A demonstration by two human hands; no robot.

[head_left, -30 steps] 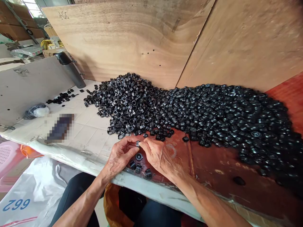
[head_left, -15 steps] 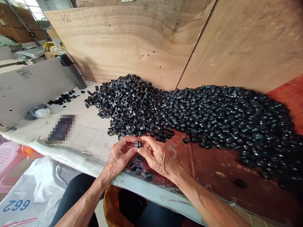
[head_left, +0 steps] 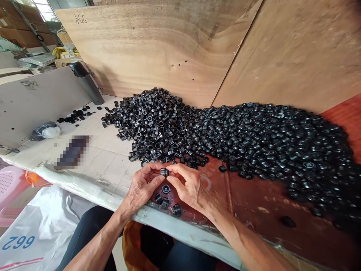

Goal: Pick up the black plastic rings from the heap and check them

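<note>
Between the fingertips of both hands is a small black plastic cap-like part (head_left: 164, 172). My left hand (head_left: 143, 185) pinches it from the left, thumb and forefinger closed on it. From the other side my right hand (head_left: 188, 185) grips the same part with thumb and forefinger. Just below the hands, several similar black parts (head_left: 165, 203) lie on the reddish-brown board (head_left: 208, 203); one shows its round face (head_left: 166, 189). Beyond my fingers rises a heap of open black rings (head_left: 153, 124), which merges on the right with a heap of rounded black caps (head_left: 262, 139).
Wooden panels (head_left: 158, 45) stand upright behind the heaps. A dark grey bottle (head_left: 87, 84) leans at the back left, with a plastic bag (head_left: 46, 131) and a blurred dark object (head_left: 72, 152) nearer. The pale table edge (head_left: 180, 233) runs below my wrists. A white sack (head_left: 42, 226) hangs lower left.
My right fingers have shifted slightly and press closer against the black part. The round-faced piece below shows more fully. The whole view has moved a little.
</note>
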